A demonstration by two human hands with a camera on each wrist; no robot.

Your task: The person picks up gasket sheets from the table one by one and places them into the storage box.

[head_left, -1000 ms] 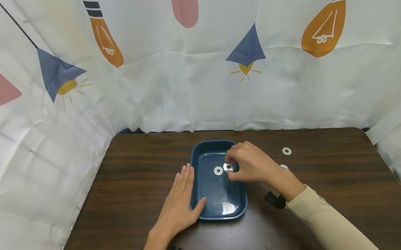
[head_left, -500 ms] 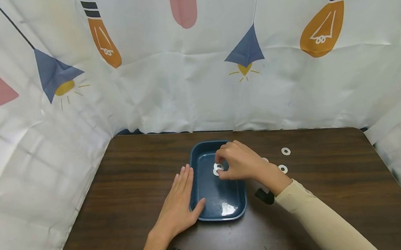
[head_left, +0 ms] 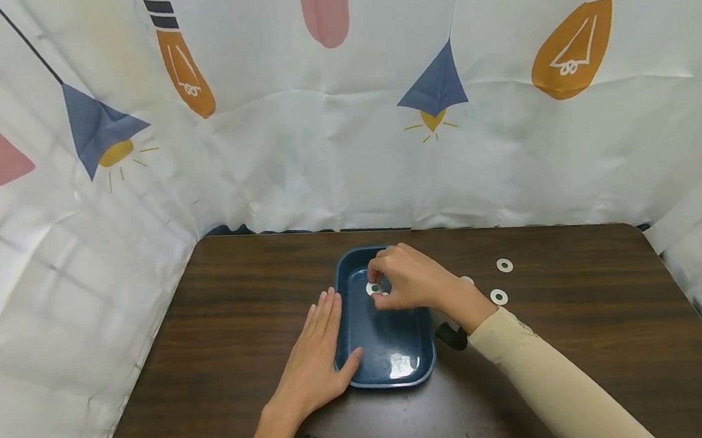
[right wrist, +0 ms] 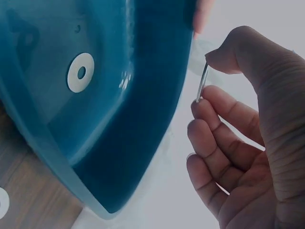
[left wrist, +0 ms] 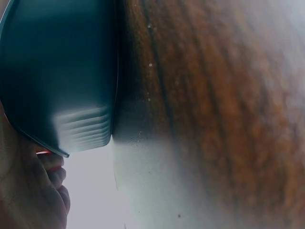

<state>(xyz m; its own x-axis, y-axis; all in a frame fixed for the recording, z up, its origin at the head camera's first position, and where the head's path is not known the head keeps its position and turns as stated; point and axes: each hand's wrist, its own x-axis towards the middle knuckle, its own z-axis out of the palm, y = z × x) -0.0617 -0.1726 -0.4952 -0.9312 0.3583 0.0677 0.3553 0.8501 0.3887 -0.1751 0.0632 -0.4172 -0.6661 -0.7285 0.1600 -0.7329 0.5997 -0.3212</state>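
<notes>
Just below the frame's centre, a person's right hand [head_left: 410, 277] pinches a flat pale ring [right wrist: 203, 82] in its grip, above a blue tray [head_left: 382, 346]. A second ring [right wrist: 74, 76] lies inside. The left hand [head_left: 312, 358], grip released, rests along the tray's left rim. Loose rings [head_left: 503, 301] lie on the bench [head_left: 589, 323], right of centre.

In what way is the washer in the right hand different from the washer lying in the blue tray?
The held washer is pinched by the right hand, while the lying washer rests flat inside the blue tray, untouched. In the right wrist view, the held washer appears nearly edge-on, as a thin line; the lying washer shows its face and centre hole. Both are pale, flat rings.
</notes>
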